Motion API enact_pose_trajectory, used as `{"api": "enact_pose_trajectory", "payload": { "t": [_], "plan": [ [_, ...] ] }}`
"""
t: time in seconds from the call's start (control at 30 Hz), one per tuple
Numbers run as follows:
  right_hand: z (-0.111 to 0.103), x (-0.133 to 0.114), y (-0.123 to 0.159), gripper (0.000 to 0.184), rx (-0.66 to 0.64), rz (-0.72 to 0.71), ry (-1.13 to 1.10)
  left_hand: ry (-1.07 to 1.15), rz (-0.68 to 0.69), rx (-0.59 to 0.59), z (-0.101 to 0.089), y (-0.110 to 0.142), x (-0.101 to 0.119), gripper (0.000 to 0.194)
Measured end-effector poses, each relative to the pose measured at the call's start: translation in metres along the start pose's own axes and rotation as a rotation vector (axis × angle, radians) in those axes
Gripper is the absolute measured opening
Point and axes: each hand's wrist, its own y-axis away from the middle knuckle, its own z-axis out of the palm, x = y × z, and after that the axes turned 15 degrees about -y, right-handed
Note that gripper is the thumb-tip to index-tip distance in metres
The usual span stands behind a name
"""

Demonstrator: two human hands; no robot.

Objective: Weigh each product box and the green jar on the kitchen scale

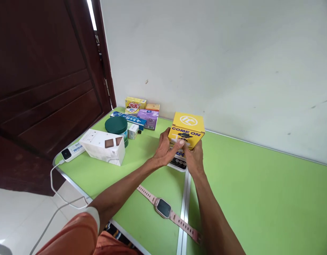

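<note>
A yellow cardboard box (188, 122) printed "COME ON" is between my two hands. My left hand (163, 150) is closed on its left side, thumb across the front. On the right side my right hand (194, 157) grips it, its thumb also on the front. Just beneath the box shows the front edge of a flat device with a black button panel (178, 163), probably a scale; the box and my hands hide the rest. I cannot tell whether the box touches it. Nearer me lies a pink-strapped smartwatch (163, 208).
Left on the green table (259, 184) are a white box (99, 145), a green-lidded tub (116, 124), a blue carton (131, 119), a purple pack (148, 118) and a yellow box (135, 105). A white power strip (73, 151) trails a cable off the edge. The wall stands behind.
</note>
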Motion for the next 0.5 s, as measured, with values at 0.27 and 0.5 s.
{"api": "enact_pose_trajectory", "payload": {
  "t": [0.27,0.5],
  "plan": [
    [0.014,-0.032,0.028,0.074,0.010,0.020,0.011,0.107,-0.032,0.128,-0.025,0.031,0.023,0.069],
    [0.063,-0.053,0.077,0.084,-0.040,0.112,-0.164,-0.058,-0.021,0.229,-0.082,0.058,0.034,0.059]
  ]
}}
